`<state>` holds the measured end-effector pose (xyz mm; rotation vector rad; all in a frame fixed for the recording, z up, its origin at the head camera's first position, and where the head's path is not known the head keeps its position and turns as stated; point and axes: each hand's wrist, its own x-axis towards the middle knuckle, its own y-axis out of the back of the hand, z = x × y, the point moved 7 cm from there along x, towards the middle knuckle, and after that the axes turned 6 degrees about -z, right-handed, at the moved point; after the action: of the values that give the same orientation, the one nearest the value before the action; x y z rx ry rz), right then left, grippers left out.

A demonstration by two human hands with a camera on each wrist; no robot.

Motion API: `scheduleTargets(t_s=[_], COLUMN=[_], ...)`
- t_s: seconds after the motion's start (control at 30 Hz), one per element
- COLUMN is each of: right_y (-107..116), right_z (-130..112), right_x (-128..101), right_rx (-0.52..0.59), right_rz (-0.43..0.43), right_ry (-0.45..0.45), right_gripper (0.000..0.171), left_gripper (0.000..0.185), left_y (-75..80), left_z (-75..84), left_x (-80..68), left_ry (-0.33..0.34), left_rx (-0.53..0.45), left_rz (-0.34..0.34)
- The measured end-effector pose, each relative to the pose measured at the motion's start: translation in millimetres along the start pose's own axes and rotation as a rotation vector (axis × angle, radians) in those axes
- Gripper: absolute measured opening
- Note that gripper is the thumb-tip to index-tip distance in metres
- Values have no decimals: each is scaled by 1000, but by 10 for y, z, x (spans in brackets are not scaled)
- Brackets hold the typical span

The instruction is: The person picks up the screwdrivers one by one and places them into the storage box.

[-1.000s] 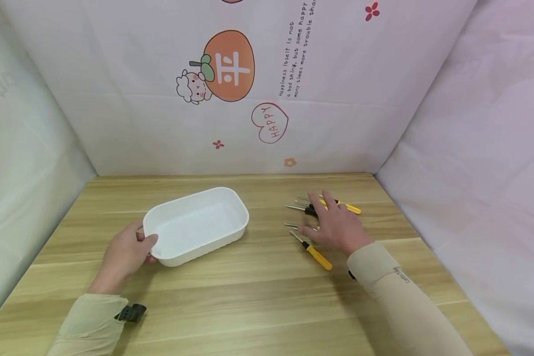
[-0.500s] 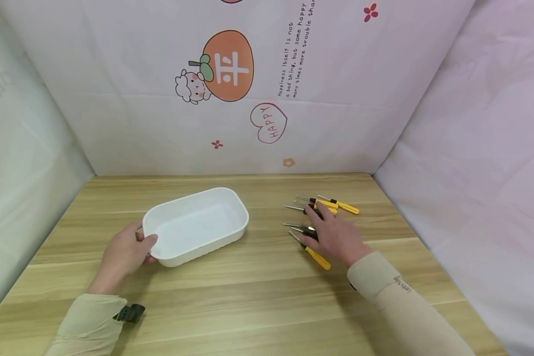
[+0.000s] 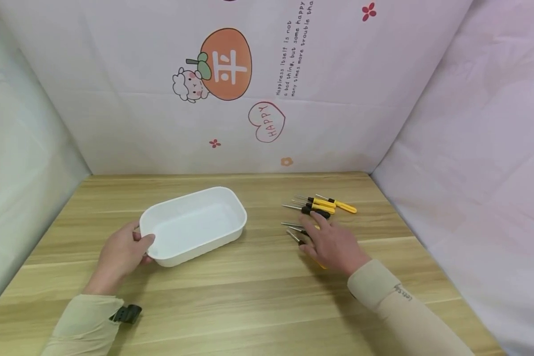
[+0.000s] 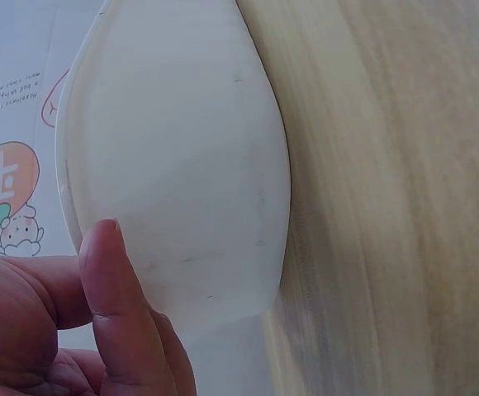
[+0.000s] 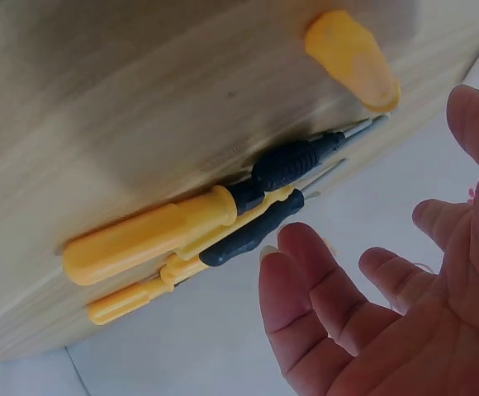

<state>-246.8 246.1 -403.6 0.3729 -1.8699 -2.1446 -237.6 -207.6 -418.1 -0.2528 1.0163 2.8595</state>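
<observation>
Screwdrivers: small drivers (image 3: 320, 206) with yellow or black handles and thin steel shafts lie in two loose clusters at about 3 o'clock from the white tray (image 3: 231, 202), on the wooden table (image 3: 249, 301).
Far cluster: three or four lie side by side at 12 o'clock from the right hand (image 3: 333, 244); the right wrist view shows their handles touching.
Near cluster: partly under the right hand's fingers; a yellow handle tip (image 5: 351, 58) shows in the wrist view.
Right hand: fingers spread and relaxed over the near cluster, gripping nothing that I can see.
Left hand: the left hand (image 3: 122, 252) holds the tray's near corner at 7 o'clock, thumb on the rim.
Handling: likely light, stiff and prone to roll; smooth shafts look slippery, so the thicker handle is the better hold.
Tray: rigid thin plastic, probably light and easily slid, hence steadied.
</observation>
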Motion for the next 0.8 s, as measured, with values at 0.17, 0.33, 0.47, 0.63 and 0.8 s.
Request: scheduleTargets(t_s=[0.17, 0.33, 0.47, 0.63, 0.8], right_y=[-42, -51, -28, 7, -39], right_z=[-38, -78, -109, -153, -156], right_x=[-44, -106, -149, -183, -188], right_rx=[-10, -16, -48, -34, 2], right_rz=[-8, -13, 36, 88, 17], right_ry=[17, 26, 48, 83, 72], right_gripper=[73, 71, 70, 62, 59], left_gripper=[59, 60, 60, 62, 62], left_y=[14, 16, 11, 3, 2], left_z=[-10, 5, 18, 0, -12], left_x=[4, -1, -4, 5, 9], left_ry=[-5, -8, -7, 16, 23], left_rx=[16, 22, 19, 9, 8], left_rz=[0, -3, -6, -10, -11])
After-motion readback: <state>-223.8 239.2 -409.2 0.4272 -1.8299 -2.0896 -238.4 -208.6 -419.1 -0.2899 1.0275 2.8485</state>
